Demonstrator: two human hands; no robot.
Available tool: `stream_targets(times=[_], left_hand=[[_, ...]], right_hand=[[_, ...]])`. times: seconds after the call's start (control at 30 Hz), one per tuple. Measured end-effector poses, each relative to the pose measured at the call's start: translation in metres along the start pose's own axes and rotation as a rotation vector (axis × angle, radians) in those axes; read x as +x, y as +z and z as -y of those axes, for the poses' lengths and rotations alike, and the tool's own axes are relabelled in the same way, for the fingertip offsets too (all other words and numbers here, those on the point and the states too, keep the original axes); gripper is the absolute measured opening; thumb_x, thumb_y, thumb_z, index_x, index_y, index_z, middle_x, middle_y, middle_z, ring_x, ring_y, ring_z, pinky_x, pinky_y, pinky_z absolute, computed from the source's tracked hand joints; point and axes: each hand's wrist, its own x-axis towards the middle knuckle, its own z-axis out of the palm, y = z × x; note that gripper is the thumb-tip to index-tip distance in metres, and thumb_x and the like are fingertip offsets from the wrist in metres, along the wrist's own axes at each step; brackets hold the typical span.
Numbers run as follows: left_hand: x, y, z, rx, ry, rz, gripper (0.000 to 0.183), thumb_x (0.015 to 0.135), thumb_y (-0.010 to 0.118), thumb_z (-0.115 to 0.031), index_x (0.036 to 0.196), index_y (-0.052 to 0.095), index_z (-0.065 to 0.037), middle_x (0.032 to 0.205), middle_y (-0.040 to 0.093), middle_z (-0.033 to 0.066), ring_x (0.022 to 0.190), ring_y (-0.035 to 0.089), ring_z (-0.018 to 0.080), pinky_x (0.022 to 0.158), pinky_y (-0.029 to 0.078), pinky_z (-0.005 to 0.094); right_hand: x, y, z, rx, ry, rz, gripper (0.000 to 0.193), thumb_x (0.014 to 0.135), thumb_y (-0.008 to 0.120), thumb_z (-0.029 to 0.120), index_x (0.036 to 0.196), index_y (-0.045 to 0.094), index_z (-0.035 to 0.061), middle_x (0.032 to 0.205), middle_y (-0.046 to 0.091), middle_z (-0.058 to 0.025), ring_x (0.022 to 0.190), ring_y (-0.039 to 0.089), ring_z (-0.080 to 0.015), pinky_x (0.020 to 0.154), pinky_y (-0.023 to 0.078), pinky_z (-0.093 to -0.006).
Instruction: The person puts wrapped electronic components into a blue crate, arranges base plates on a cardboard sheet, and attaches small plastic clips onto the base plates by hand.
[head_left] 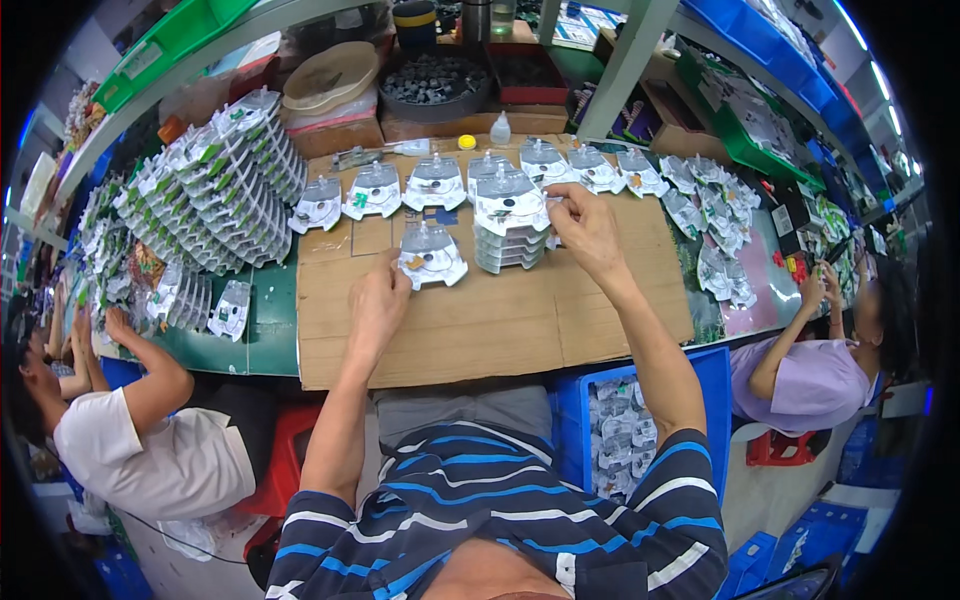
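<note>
On the cardboard sheet (460, 335) in front of me lies a single white plastic housing (431, 258) with a clear dome-like tip and a small brown piece inside. My left hand (381, 296) is closed at its left edge, the fingertips partly hidden. Just right of it stands a short stack of similar housings (509, 250). My right hand (590, 232) pinches the right edge of the stack's top housing (505, 203), thumb and forefinger together. Behind them, more housings (433, 182) sit in a curved row, some with green or brown pieces inside.
Tall leaning stacks of housings (215, 190) stand at the left, loose ones (715, 215) at the right. Toward the back are a bowl of dark parts (436, 85), a beige basin (330, 78), a small bottle (501, 130) and a yellow cap (467, 142). Co-workers sit on both sides.
</note>
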Motion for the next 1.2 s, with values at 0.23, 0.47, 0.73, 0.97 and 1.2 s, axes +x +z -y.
stream_targets(times=[0.23,0.47,0.73,0.97,1.2], left_hand=[[0.016,0.016,0.013,-0.251,-0.181,0.014,0.032,0.1,0.055,-0.018,0.125,0.06,0.001,0.07,0.065,0.0223,0.071,0.066,0.0419,0.067,0.049,0.0525],[0.009,0.004,-0.067,-0.469,-0.11,0.157,0.042,0.101,0.058,-0.027,0.129,0.057,0.004,0.066,0.065,0.011,0.057,0.063,0.0181,0.055,0.049,0.036],[0.031,0.035,-0.082,-0.534,-0.08,0.196,0.038,0.101,0.055,-0.017,0.132,0.054,0.006,0.065,0.061,0.004,0.051,0.052,0.0078,0.045,0.043,0.0248],[0.005,-0.017,-0.051,-0.523,-0.155,0.084,0.041,0.097,0.053,-0.015,0.133,0.057,0.005,0.066,0.066,0.0087,0.057,0.06,0.0113,0.051,0.047,0.0303],[-0.001,-0.066,0.053,-0.175,-0.209,0.007,0.038,0.094,0.054,-0.012,0.13,0.063,-0.004,0.064,0.064,0.009,0.055,0.061,0.0137,0.051,0.048,0.0327]], right_hand=[[-0.027,-0.076,-0.043,-0.008,-0.024,-0.201,0.025,0.099,0.058,0.015,0.116,0.068,-0.0007,0.071,0.064,-0.0015,0.062,0.06,-0.007,0.054,0.045,-0.0224],[-0.029,-0.107,-0.142,-0.435,0.126,-0.27,0.025,0.096,0.06,0.021,0.107,0.072,0.0022,0.086,0.073,-0.0199,0.078,0.072,-0.0331,0.072,0.054,-0.0416],[-0.033,-0.059,-0.061,-0.442,0.108,-0.224,0.034,0.099,0.06,0.031,0.115,0.068,0.0024,0.088,0.072,-0.022,0.08,0.07,-0.0373,0.072,0.053,-0.0467],[-0.025,0.017,-0.011,-0.273,-0.02,-0.021,0.036,0.097,0.063,0.031,0.115,0.067,0.0002,0.077,0.071,-0.0157,0.071,0.069,-0.0284,0.067,0.051,-0.0406],[-0.024,0.014,-0.028,-0.121,0.009,-0.031,0.029,0.092,0.063,0.02,0.112,0.069,-0.0001,0.067,0.065,-0.015,0.06,0.063,-0.0234,0.06,0.049,-0.04]])
